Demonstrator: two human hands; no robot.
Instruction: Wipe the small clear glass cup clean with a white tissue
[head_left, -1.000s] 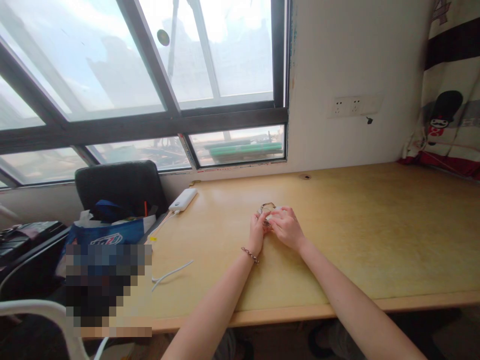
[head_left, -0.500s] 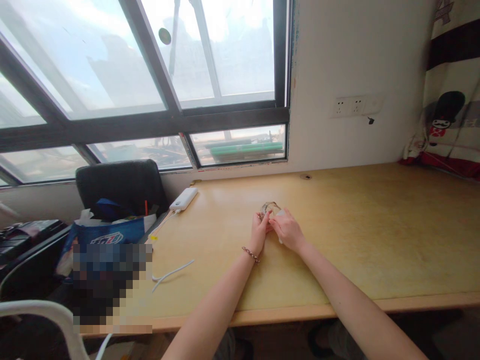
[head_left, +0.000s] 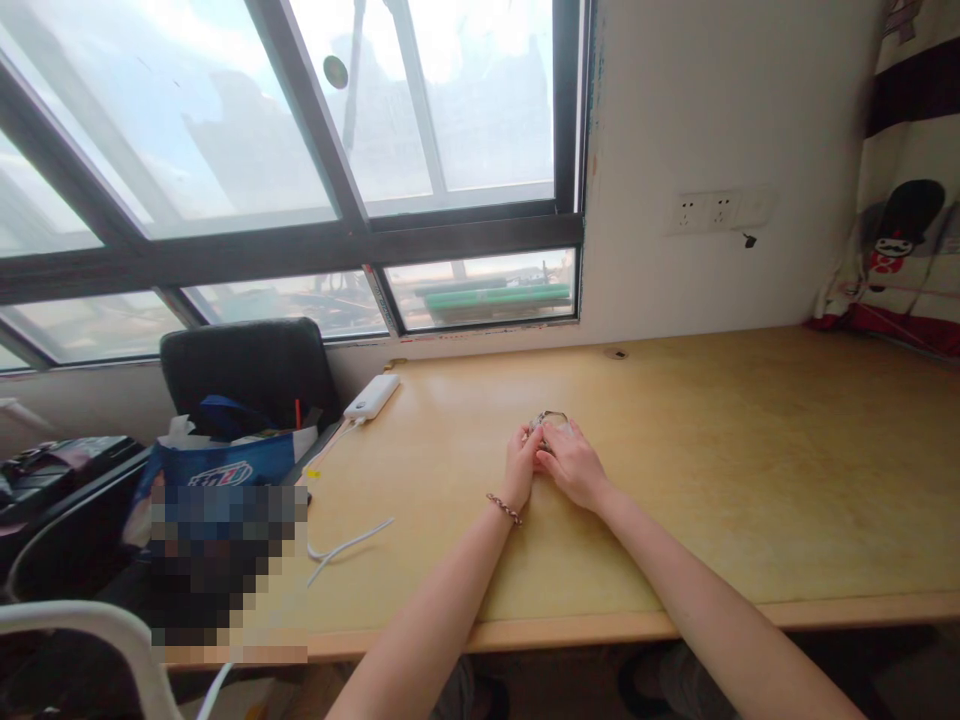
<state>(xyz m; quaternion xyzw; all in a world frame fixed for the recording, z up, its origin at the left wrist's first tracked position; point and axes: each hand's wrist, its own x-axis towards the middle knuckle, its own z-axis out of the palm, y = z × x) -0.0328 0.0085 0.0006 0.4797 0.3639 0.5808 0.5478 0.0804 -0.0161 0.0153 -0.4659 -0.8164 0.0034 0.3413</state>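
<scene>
Head view, at your far left: a curved white tube (head_left: 97,615) rises in the foreground, with a black case (head_left: 67,480) beyond it. Next comes a blue bag (head_left: 240,455), its lower part hidden by a pixelated patch, in front of a black chair (head_left: 247,360) under the window (head_left: 247,150). On the table (head_left: 735,480), a white power bank (head_left: 373,397) lies near the left edge with a lead plugged into it, and a loose white cable (head_left: 352,538) lies closer to you; both are well apart from your hands.

Your left hand (head_left: 522,462), with a braided bracelet (head_left: 504,508) at the wrist, has its thumb and fingers clamped on a small thin-rimmed object (head_left: 553,414) above the middle of the table. Its visible rim bows away from you toward the wall and runs crosswise; your fingers cover the near part, so you cannot tell its full long axis. Your right hand (head_left: 576,466) meets it from the other side, fingers together, closed on a pale piece (head_left: 566,427) against the object.

Farther right, wall sockets (head_left: 703,210) sit above the table, then a patterned curtain (head_left: 911,200) hangs at its far corner.
</scene>
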